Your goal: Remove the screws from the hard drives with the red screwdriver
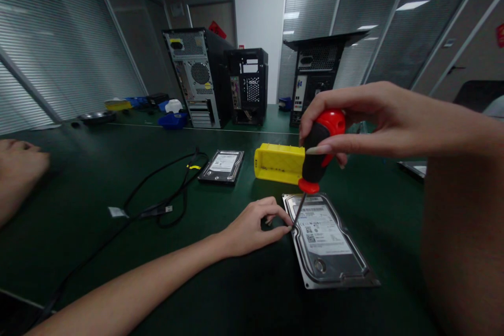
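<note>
My right hand is wrapped around the black and red handle of a screwdriver. The screwdriver leans, its thin shaft reaching down to the left edge of a hard drive. That drive lies flat, its white label facing up. Beside the same edge, my left hand has thumb and index finger pinched together right at the screwdriver's tip. Whatever is between those fingertips is too small to make out. Just behind the drive, a yellow plastic bin lies on its side with small dark specks inside, which look like screws.
A second hard drive and a black USB cable lie left on the green table. Another person's hand is at the far left. Computer cases and a blue bin stand behind; another drive lies right.
</note>
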A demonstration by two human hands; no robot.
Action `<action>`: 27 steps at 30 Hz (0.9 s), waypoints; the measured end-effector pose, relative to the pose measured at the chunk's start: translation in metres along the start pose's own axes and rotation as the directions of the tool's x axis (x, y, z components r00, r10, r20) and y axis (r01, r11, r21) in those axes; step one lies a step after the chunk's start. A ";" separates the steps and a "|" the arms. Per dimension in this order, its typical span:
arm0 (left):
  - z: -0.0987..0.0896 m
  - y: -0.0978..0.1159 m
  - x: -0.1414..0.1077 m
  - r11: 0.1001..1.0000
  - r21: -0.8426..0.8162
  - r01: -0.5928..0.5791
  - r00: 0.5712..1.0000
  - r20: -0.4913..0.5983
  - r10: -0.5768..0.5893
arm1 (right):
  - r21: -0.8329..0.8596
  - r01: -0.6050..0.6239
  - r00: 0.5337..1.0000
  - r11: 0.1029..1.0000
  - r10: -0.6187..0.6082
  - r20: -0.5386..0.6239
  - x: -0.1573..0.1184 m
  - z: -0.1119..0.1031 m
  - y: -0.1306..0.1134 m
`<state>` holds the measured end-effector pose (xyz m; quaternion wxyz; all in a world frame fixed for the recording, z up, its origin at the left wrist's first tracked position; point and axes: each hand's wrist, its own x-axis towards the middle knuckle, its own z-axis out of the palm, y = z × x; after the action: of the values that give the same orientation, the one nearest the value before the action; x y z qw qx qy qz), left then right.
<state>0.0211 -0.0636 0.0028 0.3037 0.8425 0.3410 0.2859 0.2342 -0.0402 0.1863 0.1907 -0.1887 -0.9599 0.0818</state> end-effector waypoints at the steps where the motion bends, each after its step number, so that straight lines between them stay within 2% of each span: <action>1: 0.000 0.000 0.000 1.000 0.002 -0.002 1.000 0.000 0.002 | 0.000 -0.009 1.000 1.000 0.009 0.005 0.000 0.000 -0.001; 5: 0.000 -0.001 0.000 1.000 0.006 0.003 1.000 0.003 -0.003 | -0.003 -0.024 1.000 1.000 0.024 0.015 0.000 -0.002 -0.001; 14: 0.000 0.000 0.000 1.000 0.008 -0.002 1.000 -0.007 0.002 | -0.009 0.034 0.999 0.999 -0.034 -0.010 0.001 0.000 0.002; 27: -0.001 0.001 0.000 1.000 0.000 0.010 1.000 -0.002 -0.010 | 0.004 -0.029 0.999 1.000 0.029 0.013 0.001 -0.001 -0.001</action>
<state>0.0211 -0.0635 0.0038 0.3048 0.8404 0.3457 0.2853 0.2336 -0.0403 0.1871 0.1836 -0.2017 -0.9581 0.0880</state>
